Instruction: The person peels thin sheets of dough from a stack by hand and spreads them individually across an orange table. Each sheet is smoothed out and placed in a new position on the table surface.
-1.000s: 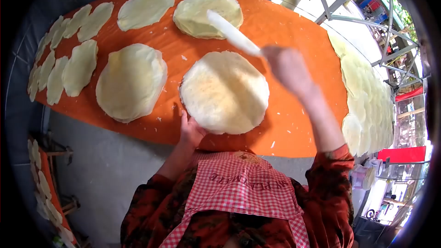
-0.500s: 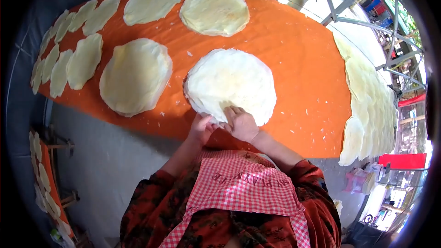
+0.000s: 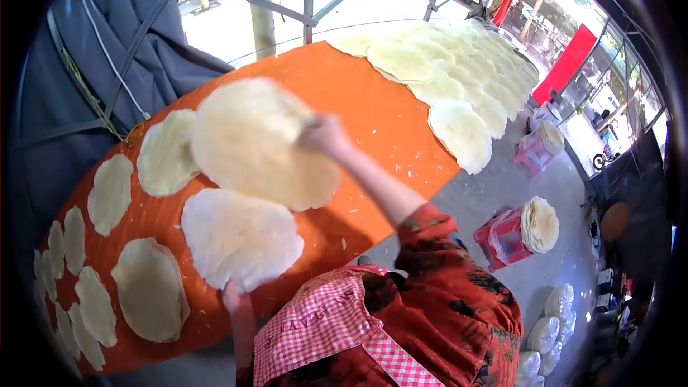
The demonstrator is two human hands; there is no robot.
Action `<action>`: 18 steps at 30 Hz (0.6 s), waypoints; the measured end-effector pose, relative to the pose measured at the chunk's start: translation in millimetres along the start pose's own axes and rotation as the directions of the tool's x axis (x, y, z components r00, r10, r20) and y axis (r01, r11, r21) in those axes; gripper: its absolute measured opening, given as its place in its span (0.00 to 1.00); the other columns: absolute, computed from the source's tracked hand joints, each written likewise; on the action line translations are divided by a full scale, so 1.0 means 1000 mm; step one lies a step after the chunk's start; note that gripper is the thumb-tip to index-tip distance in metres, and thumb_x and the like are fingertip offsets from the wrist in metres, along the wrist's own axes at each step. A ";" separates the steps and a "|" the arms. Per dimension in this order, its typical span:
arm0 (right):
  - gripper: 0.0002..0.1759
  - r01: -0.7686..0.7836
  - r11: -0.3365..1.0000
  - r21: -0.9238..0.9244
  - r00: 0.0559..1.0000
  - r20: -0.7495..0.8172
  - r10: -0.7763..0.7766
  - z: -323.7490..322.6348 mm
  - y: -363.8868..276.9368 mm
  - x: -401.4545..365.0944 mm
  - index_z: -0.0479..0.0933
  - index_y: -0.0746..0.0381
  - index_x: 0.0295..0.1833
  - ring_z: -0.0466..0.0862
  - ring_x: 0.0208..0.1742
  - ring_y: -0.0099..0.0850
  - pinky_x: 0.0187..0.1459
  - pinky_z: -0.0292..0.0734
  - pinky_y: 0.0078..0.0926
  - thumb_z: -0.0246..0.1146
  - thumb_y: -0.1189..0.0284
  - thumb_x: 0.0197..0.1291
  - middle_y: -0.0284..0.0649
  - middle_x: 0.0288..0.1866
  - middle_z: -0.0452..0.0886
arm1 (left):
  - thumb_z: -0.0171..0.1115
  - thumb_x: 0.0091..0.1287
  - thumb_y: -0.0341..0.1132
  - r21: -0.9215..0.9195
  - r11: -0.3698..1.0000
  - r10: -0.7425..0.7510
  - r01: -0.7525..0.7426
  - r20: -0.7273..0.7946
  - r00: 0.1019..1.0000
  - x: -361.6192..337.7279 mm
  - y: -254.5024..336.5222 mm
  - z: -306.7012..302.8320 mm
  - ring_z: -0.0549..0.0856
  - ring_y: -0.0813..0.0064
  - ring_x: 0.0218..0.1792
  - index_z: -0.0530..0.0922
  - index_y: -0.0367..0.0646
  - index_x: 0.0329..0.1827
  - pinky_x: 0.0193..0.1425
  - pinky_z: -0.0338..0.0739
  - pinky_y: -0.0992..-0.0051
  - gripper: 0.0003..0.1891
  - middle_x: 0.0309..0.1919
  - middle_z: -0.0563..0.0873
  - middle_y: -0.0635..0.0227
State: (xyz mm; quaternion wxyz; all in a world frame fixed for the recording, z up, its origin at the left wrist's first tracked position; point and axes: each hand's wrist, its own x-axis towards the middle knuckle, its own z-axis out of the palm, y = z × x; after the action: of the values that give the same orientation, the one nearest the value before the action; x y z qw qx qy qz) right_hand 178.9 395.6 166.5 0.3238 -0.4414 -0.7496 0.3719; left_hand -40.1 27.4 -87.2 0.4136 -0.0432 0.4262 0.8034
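Observation:
My right hand (image 3: 322, 136) is closed on the edge of a thin round flatbread (image 3: 251, 143), held above the orange-covered table. Both hand and sheet are smeared by motion. The raised flatbread partly overlaps the far side of a pale stack of flatbreads (image 3: 240, 236). At that stack's near edge my left hand (image 3: 233, 295) is closed, its fingers gripping the rim. Further left lie another stack of flatbreads (image 3: 150, 290) and a round pile (image 3: 166, 152) at the far edge.
Overlapping flatbreads (image 3: 459, 72) cover the table's right end. More rounds (image 3: 95, 304) lie at the left. Past the orange cloth (image 3: 408, 165), a red container (image 3: 505, 236) with flatbreads and several plastic bags (image 3: 545, 333) stand on the floor. Metal bars (image 3: 308, 0) border the far side.
My right hand has lifted a flatbread from the stack and carried it away toward the table's far side. My left hand stays at the stack's near edge. The view has turned right.

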 end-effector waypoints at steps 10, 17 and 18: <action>0.12 -0.322 0.715 0.620 0.586 -0.463 0.665 -0.213 0.246 -0.131 0.76 0.62 0.40 0.79 0.29 0.31 0.29 0.74 0.31 0.67 0.72 0.49 0.39 0.31 0.79 | 0.56 0.64 0.34 0.193 0.981 0.028 -0.033 0.030 0.999 -0.040 -0.006 -0.002 0.79 0.65 0.51 0.72 0.43 0.57 0.53 0.76 0.65 0.18 0.52 0.78 0.64; 0.33 -0.479 0.858 -0.185 0.875 -0.188 0.447 -0.089 0.171 -0.174 0.71 0.67 0.58 0.79 0.54 0.41 0.51 0.76 0.37 0.70 0.59 0.50 0.52 0.52 0.78 | 0.57 0.64 0.36 0.069 0.994 -0.087 0.082 0.079 0.993 -0.063 0.027 0.085 0.79 0.68 0.48 0.74 0.43 0.54 0.45 0.76 0.72 0.16 0.51 0.78 0.65; 0.35 -0.294 0.952 -0.086 0.944 0.130 0.303 -0.060 0.134 -0.171 0.70 0.66 0.60 0.78 0.56 0.42 0.55 0.74 0.36 0.68 0.56 0.52 0.52 0.55 0.77 | 0.56 0.65 0.35 0.282 0.955 0.050 -0.090 0.147 0.988 -0.062 0.023 0.090 0.79 0.67 0.49 0.73 0.41 0.54 0.46 0.76 0.72 0.15 0.53 0.77 0.63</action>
State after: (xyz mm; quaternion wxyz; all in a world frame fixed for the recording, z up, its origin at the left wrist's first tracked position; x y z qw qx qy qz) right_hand 353.0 302.5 57.2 0.1949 -0.5326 -0.7070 0.4224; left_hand 9.6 47.0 10.8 0.4151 0.0884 0.5101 0.7481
